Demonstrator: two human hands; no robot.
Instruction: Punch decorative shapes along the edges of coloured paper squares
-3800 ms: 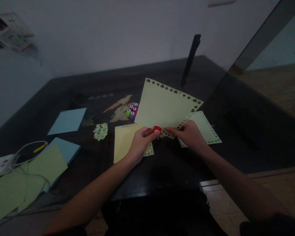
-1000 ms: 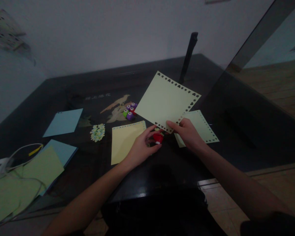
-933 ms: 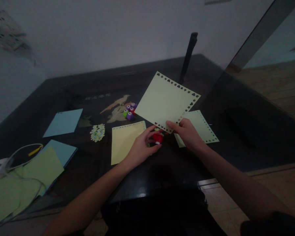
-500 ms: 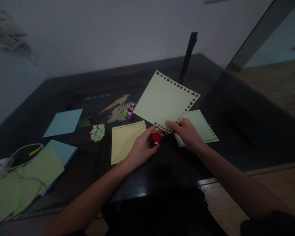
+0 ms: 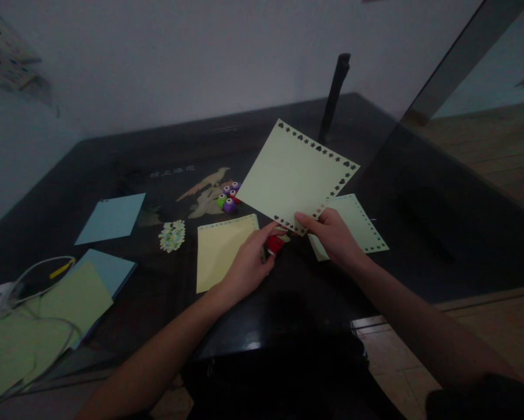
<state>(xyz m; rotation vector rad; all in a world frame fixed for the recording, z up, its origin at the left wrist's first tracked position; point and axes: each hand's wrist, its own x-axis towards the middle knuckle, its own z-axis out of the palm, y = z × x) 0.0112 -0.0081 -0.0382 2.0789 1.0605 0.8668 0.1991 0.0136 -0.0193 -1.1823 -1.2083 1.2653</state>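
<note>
Two hands are at work in front of you on the dark table. Your right hand pinches the near corner of a pale yellow-green sheet between thumb and fingers, holding it tilted above the tabletop; shapes are punched along its far and right edges and part of its near edge. Your left hand lies with its fingers curled around a small red punch that sits on the table just below that corner.

Compared with a second ago, the sheet has swung a little so its far corner points higher, and the red punch has slid slightly left, further under your fingers. Nearly four seconds ago you held the punch up against the sheet's edge; now it is down and apart from the paper.

Two more bordered sheets lie flat: a yellow sheet under your left hand and a pale sheet under your right. Beyond them sit four small punches in a cluster: one green, one red, two purple. One heap of paper cutouts lies left of the yellow sheet. Further left you have two blue sheets, one green sheet and one white cable. One dark post stands at the far side.
</note>
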